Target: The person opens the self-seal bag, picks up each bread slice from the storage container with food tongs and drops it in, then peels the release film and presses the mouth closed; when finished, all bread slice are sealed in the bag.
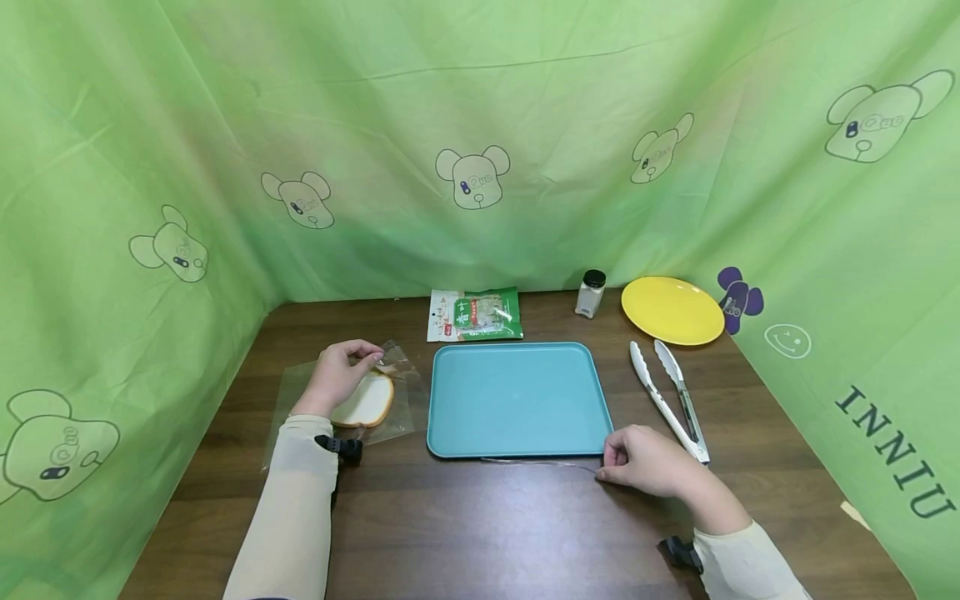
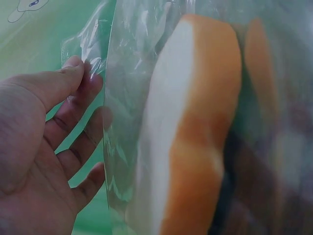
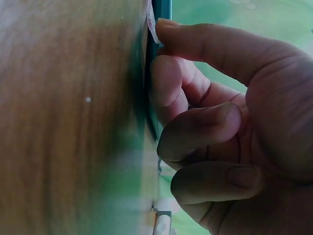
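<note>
My left hand (image 1: 339, 375) pinches the edge of a clear plastic bag (image 1: 288, 400) between thumb and index finger. Inside the bag lies a bread slice (image 1: 366, 402) with a white face and orange-brown crust; the left wrist view shows the bread (image 2: 200, 117) close up behind the film. At the near right corner of the blue tray (image 1: 517, 400), my right hand (image 1: 645, 458) pinches the end of a thin clear strip (image 1: 536, 463), its other fingers curled. The strip stretches left along the tray's front edge. In the right wrist view a bit of film (image 3: 151, 24) shows at the fingertips.
Behind the tray lies a green and white food packet (image 1: 476, 315). A small jar with a black lid (image 1: 590, 294) and a yellow plate (image 1: 672, 311) stand at the back right. Metal tongs (image 1: 675, 400) lie spread right of the tray. Green cloth (image 1: 465, 100) surrounds the wooden table (image 1: 480, 542).
</note>
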